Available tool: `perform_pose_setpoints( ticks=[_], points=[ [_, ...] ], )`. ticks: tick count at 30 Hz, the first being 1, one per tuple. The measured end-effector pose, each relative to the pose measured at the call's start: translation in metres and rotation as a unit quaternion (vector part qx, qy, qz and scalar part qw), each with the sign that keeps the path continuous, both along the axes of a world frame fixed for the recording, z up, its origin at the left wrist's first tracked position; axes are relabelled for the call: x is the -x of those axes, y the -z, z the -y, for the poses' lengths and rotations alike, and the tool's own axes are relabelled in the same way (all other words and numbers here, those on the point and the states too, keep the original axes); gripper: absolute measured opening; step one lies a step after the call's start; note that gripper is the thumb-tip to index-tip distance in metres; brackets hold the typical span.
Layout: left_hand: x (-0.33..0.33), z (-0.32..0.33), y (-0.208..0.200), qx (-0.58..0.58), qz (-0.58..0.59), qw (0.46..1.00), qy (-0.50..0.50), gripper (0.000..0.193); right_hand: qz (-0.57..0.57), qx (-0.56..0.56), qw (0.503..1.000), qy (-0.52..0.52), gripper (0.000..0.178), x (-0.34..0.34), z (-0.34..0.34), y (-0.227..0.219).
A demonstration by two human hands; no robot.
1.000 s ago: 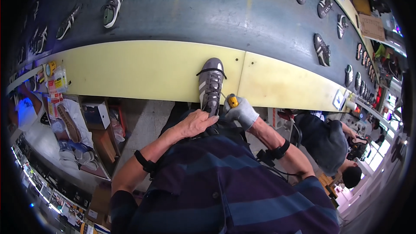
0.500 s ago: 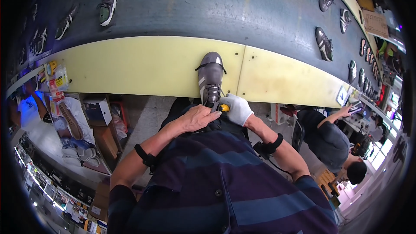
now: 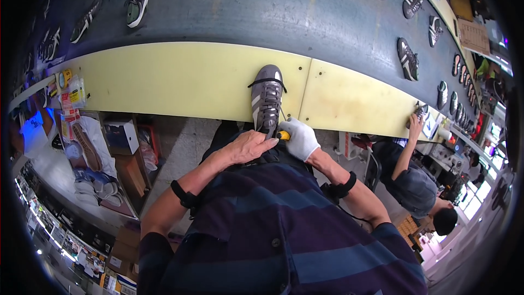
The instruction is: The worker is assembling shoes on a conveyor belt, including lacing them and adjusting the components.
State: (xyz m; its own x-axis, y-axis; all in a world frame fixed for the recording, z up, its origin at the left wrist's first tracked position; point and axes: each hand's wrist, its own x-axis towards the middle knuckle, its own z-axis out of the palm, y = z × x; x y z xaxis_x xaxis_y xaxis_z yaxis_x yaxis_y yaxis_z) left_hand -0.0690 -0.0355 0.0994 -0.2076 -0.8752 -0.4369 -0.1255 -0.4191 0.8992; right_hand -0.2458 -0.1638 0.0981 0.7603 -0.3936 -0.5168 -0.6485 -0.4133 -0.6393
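Note:
A grey sneaker [image 3: 266,98] with black laces and white stripes lies on the pale yellow bench edge [image 3: 180,79], toe pointing away from me. My bare left hand [image 3: 247,146] grips its heel end. My right hand [image 3: 297,137], in a white glove, holds a small yellow-handled tool [image 3: 283,135] against the shoe's heel. Black bands wrap both my wrists.
Behind the yellow strip runs a dark conveyor belt [image 3: 305,11] carrying several sneakers, one green-soled [image 3: 139,1]. A co-worker [image 3: 417,186] at the right reaches up to the bench. Shelves with boxes and shoe parts [image 3: 93,153] stand at the left.
The shoe has been pulled a little closer to the bench edge. My gloved right hand has moved in to the heel beside my left hand.

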Motion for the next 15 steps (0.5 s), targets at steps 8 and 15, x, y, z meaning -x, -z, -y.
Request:
perform_pose_setpoints(
  ticks=[8, 15],
  points=[
    [-0.001, -0.001, 0.005, -0.031, -0.003, 0.999, 0.013, 0.059, 0.015, 0.035, 0.999, -0.032, 0.011, 0.009, -0.007, 0.010],
    [0.002, -0.007, 0.018, 0.062, 0.021, 0.998, 0.023, 0.054, -0.142, -0.406, 0.817, 0.383, 0.018, -0.024, 0.015, -0.049]
  ],
)
